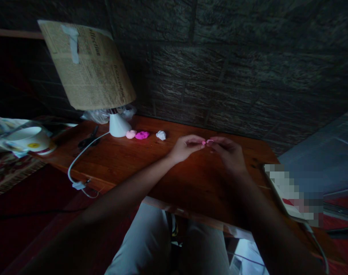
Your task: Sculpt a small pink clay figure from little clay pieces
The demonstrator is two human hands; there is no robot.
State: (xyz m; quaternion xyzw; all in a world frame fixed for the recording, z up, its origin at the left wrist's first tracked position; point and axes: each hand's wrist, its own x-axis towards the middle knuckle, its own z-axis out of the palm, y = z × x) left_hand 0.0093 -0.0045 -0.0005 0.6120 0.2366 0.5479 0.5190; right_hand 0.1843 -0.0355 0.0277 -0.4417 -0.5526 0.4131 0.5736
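Note:
My left hand (188,146) pinches a small bit of pink modelling clay (204,143) between thumb and fingertips, just above the wooden table (185,183). Close beside it, my right hand (229,152) is closed on a thin, curved strip of pale pink clay (210,141). The fingertips of both hands nearly meet. Left of my hands lie a white clay lump (161,135), a bright magenta clay lump (142,135) and a light pink clay lump (131,134), the last two touching each other.
A lamp with a newspaper-covered shade (90,68) stands at the back left, its white cord (73,164) hanging over the front edge. Black scissors (89,140) lie beside it. A white cup (30,139) is far left, a pixelated device (294,194) far right. A stone wall (205,76) rises behind.

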